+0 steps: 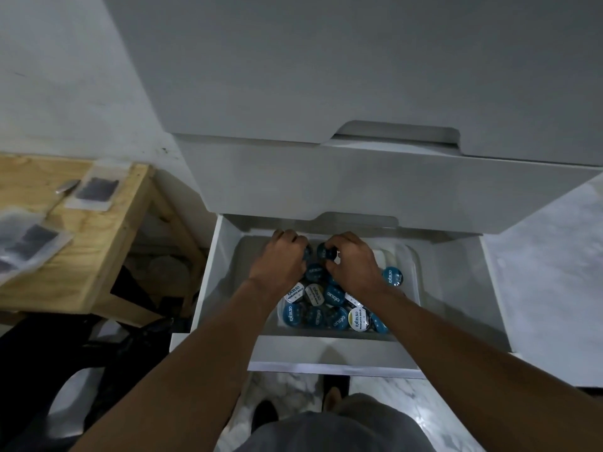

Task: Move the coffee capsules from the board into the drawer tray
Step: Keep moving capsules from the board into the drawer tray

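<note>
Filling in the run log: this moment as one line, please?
phase: placing | left hand: grips capsule | right hand: pinches second capsule | where: over tray in open drawer

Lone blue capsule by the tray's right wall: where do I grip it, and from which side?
Pinch the lone blue capsule across its round rim, from above. Its lid faces roughly up and it sits apart from the pile, so the rim looks free; the tray wall close on its right likely blocks a sideways approach.
</note>
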Demonstrator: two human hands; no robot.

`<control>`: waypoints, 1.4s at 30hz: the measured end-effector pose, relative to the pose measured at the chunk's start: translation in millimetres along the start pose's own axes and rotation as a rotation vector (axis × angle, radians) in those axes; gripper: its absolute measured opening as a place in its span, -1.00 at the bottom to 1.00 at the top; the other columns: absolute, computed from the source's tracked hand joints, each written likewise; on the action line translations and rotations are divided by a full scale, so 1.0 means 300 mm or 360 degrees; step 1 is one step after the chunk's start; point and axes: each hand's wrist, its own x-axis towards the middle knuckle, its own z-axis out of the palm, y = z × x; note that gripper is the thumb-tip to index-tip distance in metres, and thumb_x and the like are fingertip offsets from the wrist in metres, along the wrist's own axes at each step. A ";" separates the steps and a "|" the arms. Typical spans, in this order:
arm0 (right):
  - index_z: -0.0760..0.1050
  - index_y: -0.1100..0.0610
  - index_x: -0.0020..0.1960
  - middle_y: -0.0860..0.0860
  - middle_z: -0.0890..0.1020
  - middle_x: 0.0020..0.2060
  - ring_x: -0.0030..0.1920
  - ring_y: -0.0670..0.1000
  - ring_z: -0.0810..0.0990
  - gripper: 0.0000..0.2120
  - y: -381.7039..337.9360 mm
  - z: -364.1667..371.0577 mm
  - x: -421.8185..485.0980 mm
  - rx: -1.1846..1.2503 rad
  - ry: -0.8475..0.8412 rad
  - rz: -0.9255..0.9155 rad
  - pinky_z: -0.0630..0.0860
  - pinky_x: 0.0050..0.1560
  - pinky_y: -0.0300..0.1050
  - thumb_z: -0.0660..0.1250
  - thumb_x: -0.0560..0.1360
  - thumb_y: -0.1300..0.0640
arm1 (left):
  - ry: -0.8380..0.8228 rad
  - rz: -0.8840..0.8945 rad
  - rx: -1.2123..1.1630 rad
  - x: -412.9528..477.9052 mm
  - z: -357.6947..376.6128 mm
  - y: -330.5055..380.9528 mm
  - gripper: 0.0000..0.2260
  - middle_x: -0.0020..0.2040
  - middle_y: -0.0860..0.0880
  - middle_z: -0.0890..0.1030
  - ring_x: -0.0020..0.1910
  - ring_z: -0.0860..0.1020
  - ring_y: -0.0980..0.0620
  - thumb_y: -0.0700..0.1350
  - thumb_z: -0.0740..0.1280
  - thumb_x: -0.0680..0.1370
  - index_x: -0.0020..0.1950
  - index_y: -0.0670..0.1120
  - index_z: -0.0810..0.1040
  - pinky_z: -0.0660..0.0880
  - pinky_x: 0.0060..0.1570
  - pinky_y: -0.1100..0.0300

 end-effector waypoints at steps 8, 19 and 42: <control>0.57 0.26 0.12 0.17 0.59 0.09 0.07 0.14 0.56 -0.73 0.006 0.000 -0.002 -0.0062 -0.0024 -0.0047 0.40 0.11 -0.23 0.40 0.42 0.30 | 0.0007 0.0069 0.0074 0.003 0.004 -0.013 -0.78 0.12 -0.11 0.53 0.17 0.42 -0.05 -0.14 0.29 0.51 0.13 -0.17 0.54 0.44 0.18 0.09; 0.62 0.20 0.07 0.17 0.58 0.04 0.00 0.13 0.57 -0.77 -0.010 0.001 0.011 -0.0101 -0.0025 -0.0094 0.37 -0.03 -0.28 0.30 0.46 0.34 | -0.0092 0.0128 0.0247 0.002 -0.008 -0.017 -0.82 0.04 -0.07 0.53 0.09 0.44 -0.01 -0.24 0.36 0.46 0.05 -0.10 0.59 0.49 0.06 0.13; 0.57 0.25 0.09 0.19 0.57 0.04 0.00 0.16 0.56 -0.80 0.015 -0.066 0.023 -0.0071 -0.0096 -0.0293 0.52 0.06 -0.05 0.31 0.49 0.26 | 0.0014 -0.0262 0.0156 -0.036 -0.088 0.040 -0.76 0.13 -0.09 0.54 0.07 0.52 -0.07 -0.09 0.25 0.56 0.20 -0.11 0.50 0.54 0.05 -0.01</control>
